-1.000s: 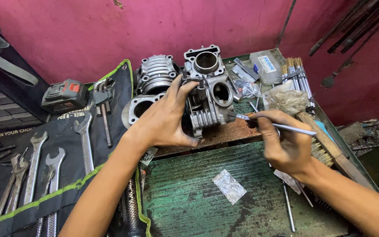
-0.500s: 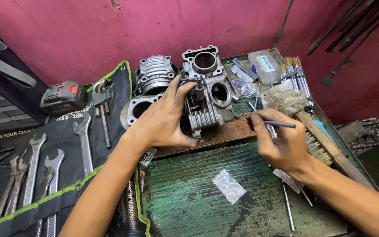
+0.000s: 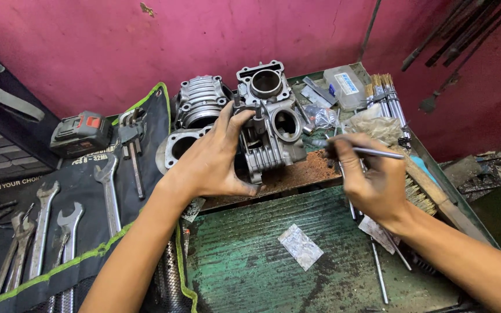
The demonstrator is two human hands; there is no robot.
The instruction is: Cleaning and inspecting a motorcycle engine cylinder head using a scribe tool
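My left hand (image 3: 213, 159) is wrapped around the finned engine cylinder head (image 3: 271, 136), thumb up near its top edge, fingers curled over the near side and the cooling fins. That grip is clenched on the casting and steadies it where it stands on the rusty strip of the tabletop (image 3: 297, 174), just in front of the pink wall.

My right hand (image 3: 372, 179) sits just to the right of the cylinder head. It is closed around a thin metal rod (image 3: 378, 152), held like a pen, with the free end pointing away from the casting.

I judge the cylinder head to be a solid metal casting: heavy, stiff, and likely a little oily, so it could slip. The fins look thin and sharp-edged, so I would take hold across the solid body and the flat machined faces, palm wide, rather than pinching a single fin. The rod looks light and stiff and wants only a fingertip hold.

Behind the cylinder head stand a second finned cylinder (image 3: 201, 101) and a ring-shaped part (image 3: 178, 145) to its left. Further left of it lie a tool roll (image 3: 59, 208) with spanners and a cordless tool battery (image 3: 81, 132). In front of it, on the green surface, lies a small clear plastic bag (image 3: 301, 246). To its right are brushes (image 3: 384, 90).
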